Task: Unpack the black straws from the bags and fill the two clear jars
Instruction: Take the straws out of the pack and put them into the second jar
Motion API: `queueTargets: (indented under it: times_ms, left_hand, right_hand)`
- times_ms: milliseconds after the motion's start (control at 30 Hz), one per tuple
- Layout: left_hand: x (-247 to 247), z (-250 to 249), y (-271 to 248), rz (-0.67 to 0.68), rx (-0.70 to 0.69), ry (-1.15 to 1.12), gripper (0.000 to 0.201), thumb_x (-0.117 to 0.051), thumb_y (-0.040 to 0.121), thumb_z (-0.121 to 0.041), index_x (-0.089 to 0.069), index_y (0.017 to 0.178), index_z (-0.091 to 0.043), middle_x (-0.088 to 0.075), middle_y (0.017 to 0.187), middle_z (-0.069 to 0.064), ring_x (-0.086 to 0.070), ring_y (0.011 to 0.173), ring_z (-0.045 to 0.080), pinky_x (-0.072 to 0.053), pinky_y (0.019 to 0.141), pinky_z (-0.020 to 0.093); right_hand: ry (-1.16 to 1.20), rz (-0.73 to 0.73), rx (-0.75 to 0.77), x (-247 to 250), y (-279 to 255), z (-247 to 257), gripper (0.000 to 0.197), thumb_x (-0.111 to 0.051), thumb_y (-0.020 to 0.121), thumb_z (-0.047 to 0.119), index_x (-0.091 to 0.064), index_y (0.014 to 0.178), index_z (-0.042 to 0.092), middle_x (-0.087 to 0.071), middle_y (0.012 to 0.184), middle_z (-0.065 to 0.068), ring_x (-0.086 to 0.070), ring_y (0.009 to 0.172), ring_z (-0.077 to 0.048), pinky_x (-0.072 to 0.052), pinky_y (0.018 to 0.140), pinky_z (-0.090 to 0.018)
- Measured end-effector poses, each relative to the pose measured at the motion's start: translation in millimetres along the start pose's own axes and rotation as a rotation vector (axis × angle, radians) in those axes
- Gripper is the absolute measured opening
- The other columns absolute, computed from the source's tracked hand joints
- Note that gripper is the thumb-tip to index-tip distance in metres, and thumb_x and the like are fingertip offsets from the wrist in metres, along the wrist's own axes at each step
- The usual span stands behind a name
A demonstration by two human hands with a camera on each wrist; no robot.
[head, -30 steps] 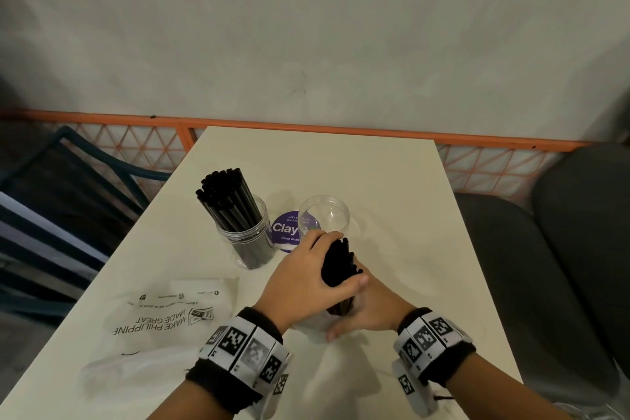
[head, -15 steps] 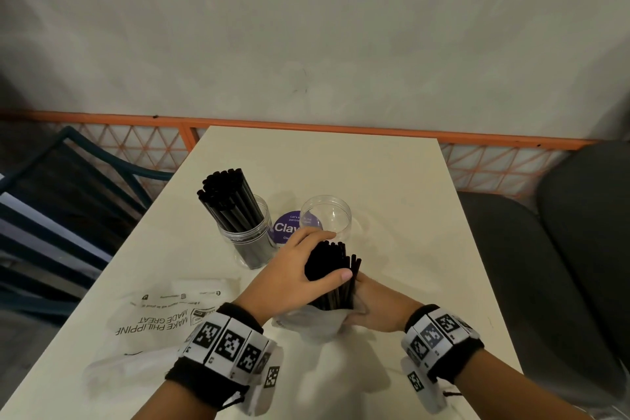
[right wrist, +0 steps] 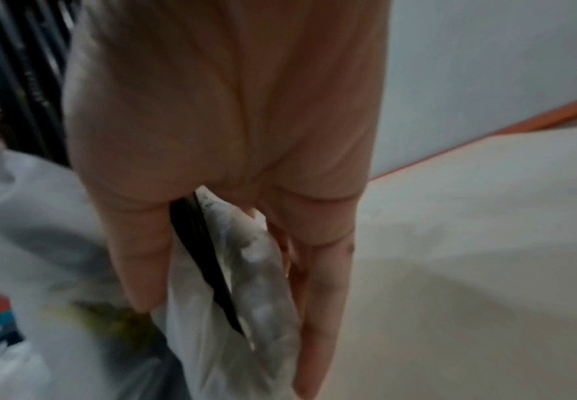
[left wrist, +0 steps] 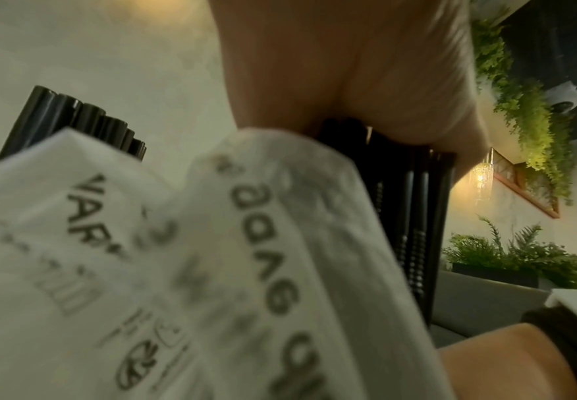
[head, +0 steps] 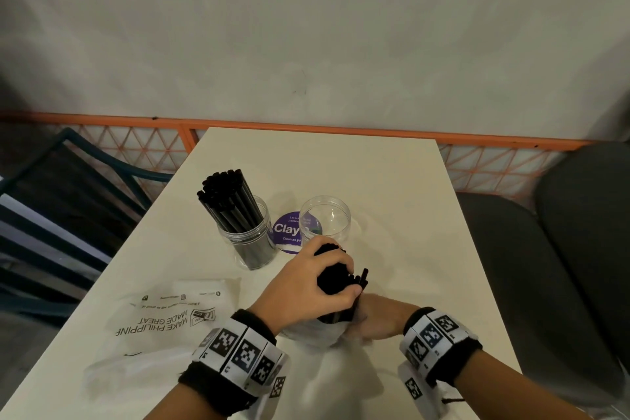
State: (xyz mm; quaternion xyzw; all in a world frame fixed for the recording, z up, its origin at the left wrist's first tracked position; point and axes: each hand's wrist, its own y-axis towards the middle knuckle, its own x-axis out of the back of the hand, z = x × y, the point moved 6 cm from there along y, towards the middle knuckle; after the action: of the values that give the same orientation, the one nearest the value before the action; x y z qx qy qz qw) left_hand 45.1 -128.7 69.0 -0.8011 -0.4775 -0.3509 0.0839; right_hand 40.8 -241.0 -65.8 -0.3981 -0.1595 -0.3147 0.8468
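The left hand (head: 308,286) is clenched round the top of a bundle of black straws (head: 335,283). The right hand (head: 378,320) grasps the white bag (head: 317,334) around their lower ends. Beyond them on the tabletop (head: 392,215) stand an empty jar (head: 325,218) and a straw-filled jar (head: 250,235); another bag (head: 163,317) lies flat to the left.

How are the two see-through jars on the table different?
The left jar is packed with black straws that stick out above its rim; the right jar holds none. The left jar looks dark through its wall, the right jar clear. Both stand upright, lidless, side by side.
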Motion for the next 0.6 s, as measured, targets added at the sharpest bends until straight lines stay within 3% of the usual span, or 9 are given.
queueTargets:
  times_ms: [33, 133, 233, 333, 367, 433, 500, 600]
  left_hand:
    - [-0.8, -0.4, -0.3, -0.007, 0.002, -0.008, 0.028, -0.062, 0.069, -0.044, -0.062, 0.089, -0.026, -0.048, 0.109, -0.009, -0.049, 0.097, -0.001, -0.033, 0.08, 0.002]
    - [-3.0, -0.6, -0.4, -0.029, 0.001, -0.027, 0.025, -0.062, 0.069, -0.041, -0.06, 0.09, -0.027, -0.048, 0.106, -0.011, -0.05, 0.095, -0.001, -0.034, 0.08, 0.002]
    - [-3.2, 0.8, 0.7, -0.025, 0.008, -0.033, 0.023, -0.062, 0.07, -0.04, -0.06, 0.089, -0.028, -0.048, 0.106, -0.013, -0.05, 0.095, -0.001, -0.034, 0.079, 0.002]
    - [0.1, 6.6, 1.1, -0.028, 0.028, -0.024, 0.025, -0.06, 0.071, -0.043, -0.061, 0.089, -0.027, -0.048, 0.107, -0.009, -0.05, 0.096, 0.001, -0.035, 0.079, 0.003]
    - [1.4, 8.5, 1.2, -0.03, 0.034, -0.024, 0.027, -0.059, 0.071, -0.045, -0.062, 0.089, -0.025, -0.048, 0.107, -0.008, -0.05, 0.096, 0.003, -0.036, 0.08, 0.004]
    - [2.5, 9.4, 0.6, -0.028, 0.035, -0.024, 0.029, -0.058, 0.071, -0.046, -0.062, 0.09, -0.024, -0.048, 0.108, -0.007, -0.051, 0.097, 0.004, -0.037, 0.082, 0.006]
    - [2.1, 7.5, -0.4, -0.026, 0.026, -0.016, 0.028, -0.058, 0.071, -0.045, -0.062, 0.09, -0.024, -0.048, 0.109, -0.007, -0.05, 0.097, 0.002, -0.036, 0.08, 0.004]
    - [-0.9, 2.7, -0.6, -0.033, 0.01, -0.016, 0.028, -0.058, 0.071, -0.041, -0.062, 0.09, -0.022, -0.049, 0.108, -0.007, -0.048, 0.096, -0.001, -0.033, 0.078, 0.0]
  right_hand:
    - [0.05, -0.016, -0.011, 0.2, 0.3, -3.9, 0.067, -0.063, 0.07, 0.044, -0.046, 0.126, 0.012, -0.061, 0.088, 0.002, -0.058, 0.076, -0.012, -0.049, 0.074, -0.027]
    - [0.16, -0.092, -0.005, 0.0, 2.1, -7.4, 0.053, -0.078, 0.069, 0.034, -0.055, 0.116, 0.028, -0.061, 0.082, 0.017, -0.059, 0.066, 0.007, -0.052, 0.067, -0.015]
    - [0.278, -0.153, -0.009, 0.0, 1.1, -14.3, 0.07, -0.086, 0.063, 0.027, -0.049, 0.122, 0.021, -0.064, 0.082, 0.019, -0.059, 0.064, 0.014, -0.045, 0.056, -0.005]
    - [0.403, -0.032, -0.132, -3.4, -9.2, -24.5, 0.065, -0.084, 0.062, 0.032, -0.053, 0.116, 0.015, -0.064, 0.095, 0.009, -0.063, 0.082, -0.005, -0.052, 0.07, -0.019]
    - [0.438, 0.042, -0.167, -6.6, -14.3, -27.8, 0.049, -0.08, 0.065, 0.027, -0.058, 0.107, 0.012, -0.064, 0.096, 0.003, -0.062, 0.086, -0.01, -0.052, 0.076, -0.024]
    - [0.447, 0.073, -0.162, -5.5, -22.9, -29.3, 0.013, -0.068, 0.072, 0.008, -0.064, 0.076, 0.02, -0.065, 0.077, 0.008, -0.06, 0.073, -0.004, -0.048, 0.072, -0.023]
    - [0.499, 0.04, -0.144, -4.0, -23.8, -35.5, 0.034, -0.058, 0.076, -0.007, -0.067, 0.063, 0.023, -0.066, 0.065, 0.012, -0.06, 0.066, -0.001, -0.048, 0.066, -0.018]
    - [0.601, -0.045, -0.199, -6.7, -21.6, -41.4, 0.022, -0.056, 0.077, -0.01, -0.063, 0.068, 0.009, -0.062, 0.064, -0.002, -0.059, 0.061, -0.012, -0.051, 0.059, -0.022]
